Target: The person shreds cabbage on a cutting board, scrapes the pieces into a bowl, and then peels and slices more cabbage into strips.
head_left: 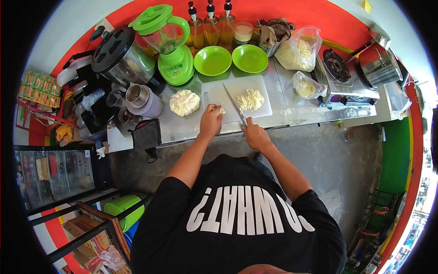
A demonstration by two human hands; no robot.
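A white cutting board lies on the metal counter in front of me. My right hand is closed around the handle of a kitchen knife, its blade slanting up and left across the board. Right of the blade sits a pile of pale shredded cabbage. Near the board's front edge, my left hand pinches a small pale piece of cabbage left of the knife. A larger cut cabbage rests on the counter left of the board.
Two green bowls stand behind the board, with a green blender to their left and pump bottles behind. A bag of shredded cabbage, a smaller bag and a gas stove are on the right.
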